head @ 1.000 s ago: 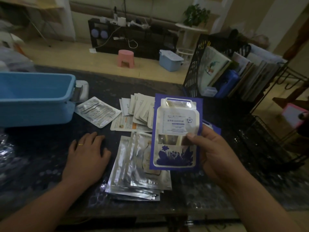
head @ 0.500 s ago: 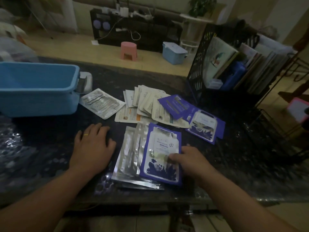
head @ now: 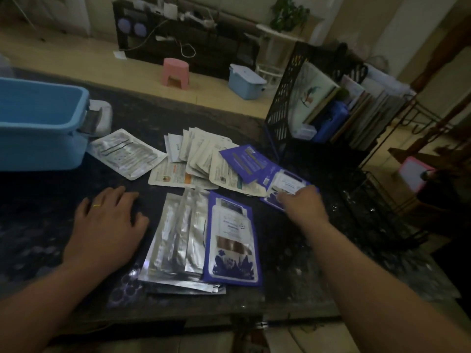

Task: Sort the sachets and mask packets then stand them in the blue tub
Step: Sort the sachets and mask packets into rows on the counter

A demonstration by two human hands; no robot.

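The blue tub (head: 38, 128) stands at the table's left edge. My left hand (head: 107, 225) rests flat on the dark table, holding nothing. Beside it lies a stack of silver mask packets (head: 175, 238) with one purple mask packet (head: 232, 240) lying face up on its right side. Further back, white sachets (head: 204, 159) are fanned out. A single silver packet (head: 127, 152) lies next to the tub. Two more purple packets lie to the right: one face down (head: 244, 161), and one (head: 286, 183) that the fingertips of my right hand (head: 303, 207) touch.
A black mesh rack (head: 283, 110) full of books and folders stands at the back right of the table. A dark wire stand (head: 377, 200) is to the far right. On the floor beyond are a pink stool (head: 175, 72) and a small blue box (head: 246, 81).
My right hand laid the purple packet it held on the silver stack, let go, and moved back right onto another purple packet. My left hand has stayed put.
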